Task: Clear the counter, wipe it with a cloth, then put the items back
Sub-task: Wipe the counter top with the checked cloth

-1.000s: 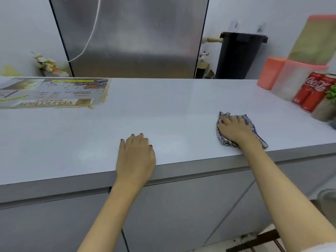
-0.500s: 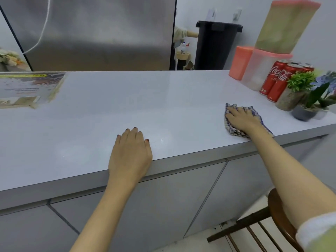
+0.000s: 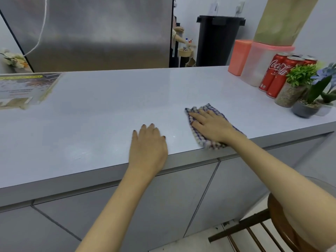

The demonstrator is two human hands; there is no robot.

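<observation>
My right hand [image 3: 211, 125] lies flat with spread fingers on a checked cloth [image 3: 197, 138], pressing it onto the white counter [image 3: 118, 106] close to the front edge. My left hand [image 3: 148, 149] rests palm down on the counter's front edge, a little left of the cloth, holding nothing. Items stand grouped at the counter's right end: red cola cans [image 3: 278, 73], a green potted plant [image 3: 294, 88], a blue-flowered pot [image 3: 316, 99], a clear lidded container [image 3: 261, 64] and a pink box [image 3: 239, 57].
A printed sheet [image 3: 25, 88] lies on the counter's far left. Behind the counter stand a steel fridge [image 3: 100, 33] and a black bin [image 3: 216, 39]. A wooden chair [image 3: 272, 224] is at the lower right, by the grey cabinet doors [image 3: 163, 206].
My right hand has slid the cloth leftward along the front edge, closer to my left hand. The left hand has stayed on the edge. The view has turned slightly.
</observation>
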